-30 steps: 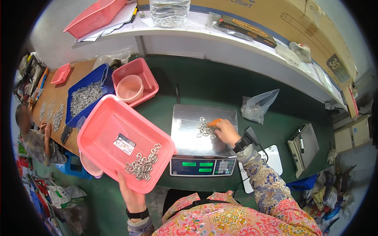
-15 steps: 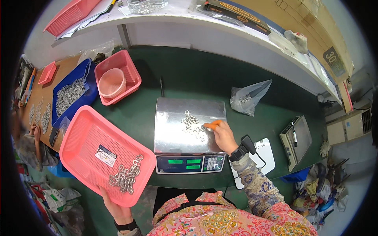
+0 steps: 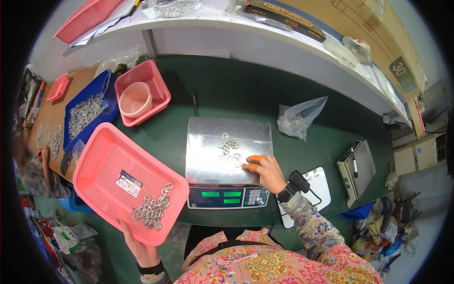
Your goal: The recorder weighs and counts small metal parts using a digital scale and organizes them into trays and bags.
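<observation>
My left hand (image 3: 142,250) grips the near edge of a pink plastic basket (image 3: 106,137), its thumb showing at the rim. Inside the tilted basket lie a heap of small oval metal rings (image 3: 152,210) and a printed card (image 3: 128,183). Over the steel pan of a digital scale (image 3: 203,165), my right hand (image 3: 269,174) reaches in with orange covers on two fingertips. Those fingers are stretched out and slightly apart, at the edge of a loose cluster of metal rings (image 3: 228,147). Its lower fingertip is beside a ring; whether they touch I cannot tell.
A clear bag of metal parts (image 3: 293,118) lies behind the scale, right. Further right are a white board (image 3: 321,189) and a second scale (image 3: 357,170). At left stand a pink tub with a bowl (image 3: 135,99) and a blue tray of parts (image 3: 85,116); another person's hands (image 3: 43,155) work there.
My right hand has moved down toward the near side of the pan, its two covered fingers now spread. The basket in my left hand has risen slightly.
</observation>
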`<action>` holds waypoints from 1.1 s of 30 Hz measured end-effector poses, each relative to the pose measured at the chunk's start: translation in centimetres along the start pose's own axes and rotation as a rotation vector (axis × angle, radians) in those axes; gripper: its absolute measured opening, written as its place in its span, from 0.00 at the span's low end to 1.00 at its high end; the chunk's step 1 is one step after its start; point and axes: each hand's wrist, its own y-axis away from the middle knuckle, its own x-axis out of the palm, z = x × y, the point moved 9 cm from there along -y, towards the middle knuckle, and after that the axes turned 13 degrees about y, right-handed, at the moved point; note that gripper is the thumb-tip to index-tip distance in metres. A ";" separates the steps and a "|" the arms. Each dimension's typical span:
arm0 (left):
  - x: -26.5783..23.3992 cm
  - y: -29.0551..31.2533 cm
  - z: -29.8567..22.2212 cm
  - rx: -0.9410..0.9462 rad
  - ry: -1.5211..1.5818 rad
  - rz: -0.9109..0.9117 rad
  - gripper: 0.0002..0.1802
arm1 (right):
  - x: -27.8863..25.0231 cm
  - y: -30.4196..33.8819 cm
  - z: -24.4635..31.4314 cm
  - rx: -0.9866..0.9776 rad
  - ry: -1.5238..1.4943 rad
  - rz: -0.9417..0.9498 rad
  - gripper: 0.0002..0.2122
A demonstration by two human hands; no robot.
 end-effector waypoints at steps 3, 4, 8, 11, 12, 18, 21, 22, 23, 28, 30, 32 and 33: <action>0.6 -0.1 0.0 0.016 -0.003 0.019 0.28 | -0.9 0.1 -1.0 0.028 -0.006 -0.009 0.17; 0.5 -0.1 0.0 0.019 -0.001 0.018 0.28 | -1.1 0.0 -1.5 0.059 -0.017 -0.015 0.17; 0.3 -0.2 0.1 0.015 0.022 -0.012 0.28 | -0.6 -1.8 0.7 -0.055 -0.006 -0.044 0.17; 0.2 -0.2 -0.1 0.032 0.005 -0.011 0.28 | -0.4 -2.0 1.2 -0.087 -0.013 -0.025 0.17; 0.3 -0.1 -0.2 0.041 -0.004 0.000 0.29 | -0.2 -2.0 1.3 -0.104 -0.018 -0.014 0.17; -0.1 0.2 -0.7 0.057 0.006 -0.003 0.29 | -0.6 -2.6 0.2 -0.044 -0.058 -0.012 0.18; -0.4 0.2 -0.9 0.070 0.024 -0.026 0.28 | -0.4 -3.6 0.8 -0.018 0.028 -0.048 0.20; -0.4 0.2 -0.9 0.072 0.025 -0.025 0.28 | -0.3 -3.5 0.5 -0.020 0.028 -0.049 0.20; -0.3 0.3 -0.9 0.077 0.023 -0.025 0.28 | -0.2 -3.3 0.0 -0.011 0.012 -0.028 0.20; -0.2 0.5 -1.1 0.089 0.019 -0.013 0.28 | -0.1 -3.8 1.2 -0.048 -0.005 -0.044 0.19; -0.4 0.5 -1.0 0.076 0.058 -0.043 0.28 | 0.7 -3.8 1.6 -0.054 0.033 -0.029 0.18; -0.2 0.5 -1.1 0.086 0.050 -0.037 0.28 | 0.6 -3.9 1.4 -0.065 -0.015 -0.031 0.18; -0.1 0.6 -1.1 0.094 0.041 -0.031 0.28 | 0.5 -3.8 1.1 -0.053 -0.041 -0.042 0.18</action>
